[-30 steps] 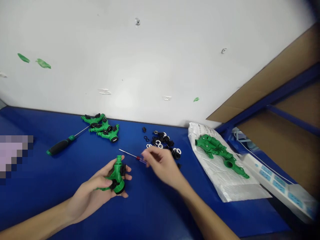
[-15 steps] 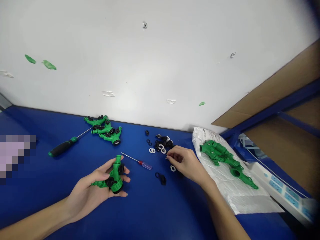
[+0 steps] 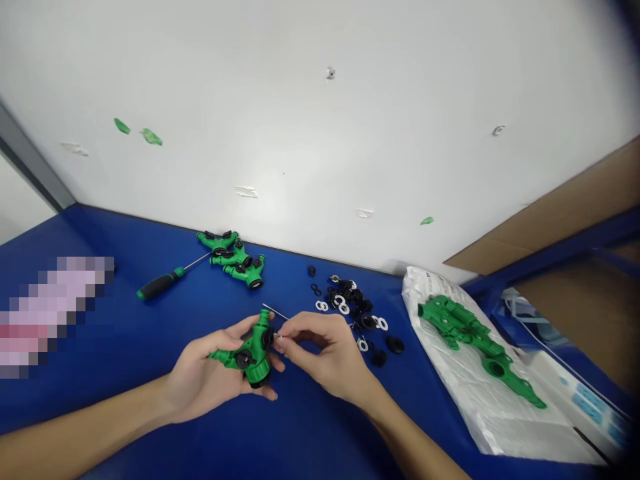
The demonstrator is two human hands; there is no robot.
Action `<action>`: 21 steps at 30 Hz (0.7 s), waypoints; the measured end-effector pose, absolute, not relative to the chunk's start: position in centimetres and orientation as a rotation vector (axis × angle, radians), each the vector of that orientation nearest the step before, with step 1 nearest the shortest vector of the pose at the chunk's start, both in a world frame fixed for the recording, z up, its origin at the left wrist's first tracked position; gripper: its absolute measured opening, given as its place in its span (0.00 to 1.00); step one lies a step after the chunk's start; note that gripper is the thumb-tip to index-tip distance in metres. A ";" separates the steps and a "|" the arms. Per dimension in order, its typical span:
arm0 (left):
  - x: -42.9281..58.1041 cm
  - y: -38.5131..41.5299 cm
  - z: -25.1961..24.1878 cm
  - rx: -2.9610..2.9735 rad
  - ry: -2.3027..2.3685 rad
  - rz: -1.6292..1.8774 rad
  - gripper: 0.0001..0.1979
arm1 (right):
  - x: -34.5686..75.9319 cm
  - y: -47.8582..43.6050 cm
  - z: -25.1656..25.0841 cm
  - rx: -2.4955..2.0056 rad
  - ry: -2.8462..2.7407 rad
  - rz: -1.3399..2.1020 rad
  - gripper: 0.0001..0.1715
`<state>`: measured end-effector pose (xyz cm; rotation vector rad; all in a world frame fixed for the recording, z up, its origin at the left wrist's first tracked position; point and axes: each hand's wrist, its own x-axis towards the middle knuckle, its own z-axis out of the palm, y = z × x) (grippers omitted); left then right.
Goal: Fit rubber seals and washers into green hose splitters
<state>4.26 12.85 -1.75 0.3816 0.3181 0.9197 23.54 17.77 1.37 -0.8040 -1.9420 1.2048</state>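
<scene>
My left hand (image 3: 205, 373) is closed around a green Y-shaped hose splitter (image 3: 257, 350) with black valve knobs. The splitter's wide black-rimmed end points down. Thumb and fingers of my right hand (image 3: 325, 353) pinch a small silvery screw (image 3: 278, 336), held against or just beside the splitter's right-hand black knob (image 3: 268, 339). Its far end is too small to make out. Behind the right hand lies a small screwdriver (image 3: 273, 310); only its thin shaft shows, the handle being hidden.
Several green splitters (image 3: 245, 272) lie at the back, touching a green-and-black screwdriver (image 3: 163, 283). Black caps and white washers (image 3: 342, 305) are scattered right of centre. Green splitter bodies (image 3: 465, 327) rest on a white plastic bag (image 3: 450, 393), near a power strip (image 3: 583, 393).
My right hand has moved left from the scattered small parts to the splitter, bringing the small screw to its knob. My left hand still holds the splitter. The whole view has shifted.
</scene>
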 end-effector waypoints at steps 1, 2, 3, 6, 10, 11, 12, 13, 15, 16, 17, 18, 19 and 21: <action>4.3 12.8 -1.8 0.391 0.319 0.917 0.21 | 23.6 17.8 1.2 -0.802 -1.952 1.172 0.04; 4.3 12.8 -1.8 0.401 0.318 0.914 0.20 | 23.7 17.8 1.0 -0.794 -1.961 1.149 0.04; 4.4 12.8 -1.8 0.412 0.316 0.911 0.20 | 23.8 17.7 0.9 -0.783 -1.971 1.132 0.04; 4.4 12.7 -1.9 0.437 0.305 0.912 0.19 | 23.9 17.6 1.0 -0.754 -2.014 1.105 0.04; 4.4 12.5 -1.9 0.474 0.287 0.913 0.19 | 24.0 17.6 1.5 -0.766 -2.062 1.056 0.05; 4.4 12.5 -1.9 0.483 0.287 0.913 0.19 | 24.1 17.6 1.6 -0.773 -2.064 1.049 0.05; 4.4 12.5 -1.9 0.489 0.289 0.913 0.19 | 24.1 17.6 1.6 -0.774 -2.067 1.046 0.05; 4.4 12.5 -1.8 0.493 0.291 0.913 0.19 | 24.1 17.5 1.7 -0.769 -2.074 1.047 0.05; 4.5 12.5 -1.7 0.501 0.299 0.906 0.18 | 24.1 17.5 1.7 -0.745 -2.099 1.054 0.06; 4.5 12.5 -1.7 0.509 0.307 0.902 0.18 | 24.1 17.4 1.7 -0.731 -2.114 1.052 0.06; 4.5 12.5 -1.7 0.521 0.318 0.900 0.18 | 24.1 17.4 1.7 -0.717 -2.130 1.043 0.07; 4.5 12.5 -1.7 0.537 0.334 0.896 0.17 | 24.0 17.3 1.7 -0.706 -2.141 1.021 0.07; 4.5 12.5 -1.7 0.554 0.352 0.897 0.17 | 23.9 17.3 1.6 -0.695 -2.148 0.989 0.07; 4.5 12.4 -1.8 0.583 0.394 0.904 0.17 | 23.9 17.2 1.6 -0.684 -2.166 0.910 0.07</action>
